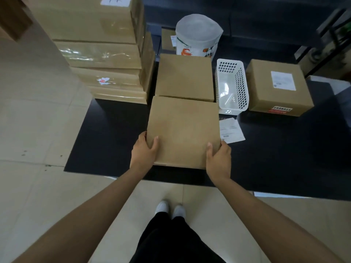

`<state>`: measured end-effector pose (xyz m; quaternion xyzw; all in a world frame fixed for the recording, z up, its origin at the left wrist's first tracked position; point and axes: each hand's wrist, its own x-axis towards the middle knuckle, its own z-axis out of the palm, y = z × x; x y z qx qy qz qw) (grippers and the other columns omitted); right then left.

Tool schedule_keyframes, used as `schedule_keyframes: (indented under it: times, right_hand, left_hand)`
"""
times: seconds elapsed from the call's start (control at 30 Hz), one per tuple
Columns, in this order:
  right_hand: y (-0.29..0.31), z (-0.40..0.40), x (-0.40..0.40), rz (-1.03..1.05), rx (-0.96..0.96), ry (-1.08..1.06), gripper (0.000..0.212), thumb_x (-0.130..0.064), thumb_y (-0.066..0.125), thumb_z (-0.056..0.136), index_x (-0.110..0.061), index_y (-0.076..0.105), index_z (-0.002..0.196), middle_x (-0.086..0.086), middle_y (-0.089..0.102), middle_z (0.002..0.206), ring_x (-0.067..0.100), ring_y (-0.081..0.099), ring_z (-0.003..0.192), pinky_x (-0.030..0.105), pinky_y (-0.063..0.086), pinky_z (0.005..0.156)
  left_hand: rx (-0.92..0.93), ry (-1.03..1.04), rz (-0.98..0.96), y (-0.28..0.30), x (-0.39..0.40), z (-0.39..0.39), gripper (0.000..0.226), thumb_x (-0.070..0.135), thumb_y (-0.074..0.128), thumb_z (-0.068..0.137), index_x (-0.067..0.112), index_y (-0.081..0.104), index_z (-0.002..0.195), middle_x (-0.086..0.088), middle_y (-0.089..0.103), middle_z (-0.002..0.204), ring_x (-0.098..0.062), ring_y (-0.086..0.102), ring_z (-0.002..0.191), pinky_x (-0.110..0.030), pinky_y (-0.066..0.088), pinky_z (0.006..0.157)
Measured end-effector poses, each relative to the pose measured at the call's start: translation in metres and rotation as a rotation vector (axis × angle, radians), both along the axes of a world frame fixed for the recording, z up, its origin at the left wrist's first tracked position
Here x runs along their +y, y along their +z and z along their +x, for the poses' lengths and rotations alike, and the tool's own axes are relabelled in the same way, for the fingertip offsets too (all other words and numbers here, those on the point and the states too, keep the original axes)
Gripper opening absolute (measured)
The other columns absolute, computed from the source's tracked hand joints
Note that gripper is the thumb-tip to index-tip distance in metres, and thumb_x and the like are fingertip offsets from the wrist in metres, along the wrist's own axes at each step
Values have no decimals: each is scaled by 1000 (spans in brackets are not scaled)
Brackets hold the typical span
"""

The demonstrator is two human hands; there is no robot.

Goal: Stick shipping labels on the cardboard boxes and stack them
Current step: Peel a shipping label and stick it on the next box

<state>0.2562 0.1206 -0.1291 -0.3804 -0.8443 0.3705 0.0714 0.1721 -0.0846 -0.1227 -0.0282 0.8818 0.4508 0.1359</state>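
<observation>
A plain cardboard box (pixel 183 128) sits at the front of the black table (pixel 284 158), its top bare. My left hand (pixel 145 150) grips its near left corner, thumb on top. My right hand (pixel 218 158) grips the near right corner the same way. A second plain box (pixel 185 76) lies just behind it. Loose shipping labels (pixel 230 130) lie on the table to the right of the held box. A labelled box (pixel 279 88) stands at the far right. A tall stack of boxes (pixel 102 54) rises at the left.
A white perforated basket (pixel 231 86) stands between the second box and the labelled box. A white bucket-like bag (pixel 197 35) sits behind the boxes. A dark trolley frame (pixel 330 40) is at the upper right. Tiled floor and my shoes (pixel 170 208) are below the table edge.
</observation>
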Motion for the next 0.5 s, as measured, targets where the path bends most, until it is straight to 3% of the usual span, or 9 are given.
schedule_keyframes:
  times: [0.3,0.5]
  right_hand:
    - [-25,3,-8,-45,-113,9,56,-40,46,98,-3,36,138,16,41,135,31,47,119,45,42,102]
    - [-20,2,-9,-35,-180,41,57,-39,45,99,-2,32,140,19,40,137,34,46,120,45,40,103]
  left_hand:
    - [-67,-33,-38,-34,-8,1,60,50,47,94,13,36,140,-5,52,129,-22,54,112,-43,49,94]
    - [-45,-86,-109,-26,-8,1,60,47,45,96,11,31,142,-9,50,131,-26,56,110,-39,49,87]
